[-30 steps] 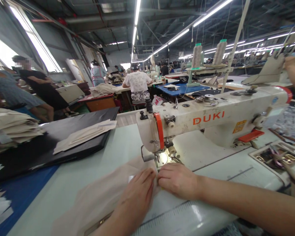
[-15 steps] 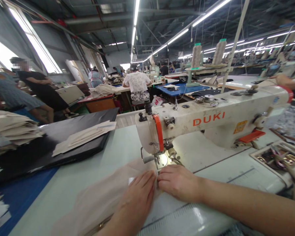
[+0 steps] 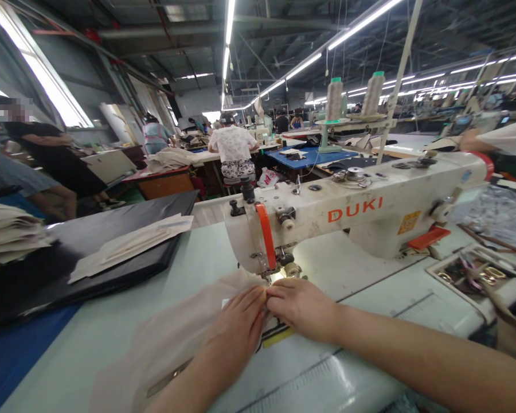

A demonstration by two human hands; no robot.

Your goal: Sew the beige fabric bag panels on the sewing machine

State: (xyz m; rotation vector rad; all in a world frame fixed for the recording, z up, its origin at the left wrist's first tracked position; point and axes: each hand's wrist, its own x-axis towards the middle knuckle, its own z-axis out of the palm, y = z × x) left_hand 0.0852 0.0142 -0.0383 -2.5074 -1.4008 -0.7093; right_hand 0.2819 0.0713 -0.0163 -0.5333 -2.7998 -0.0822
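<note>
Beige cloth lies on the pale sewing table and reaches up to the needle area of a white sewing machine marked DUKI. My left hand presses over the cloth's right edge, its fingers together and closed on the fabric. Touching its fingertips, my right hand pinches the same edge just in front of the lit needle plate, which it partly hides. A small white label shows beside my left fingers. Near my left forearm is a long metal piece whose kind I cannot make out.
Folded beige pieces rest on a black sheet at the left, beside a taller stack. A tray with small metal parts sits at the right. Thread cones stand behind the machine. Several people are in the background.
The cloth has shifted up toward the needle area, and a raised metal lever there no longer shows. Both hands stay together at its edge. A yellow strip below them is now more visible.
</note>
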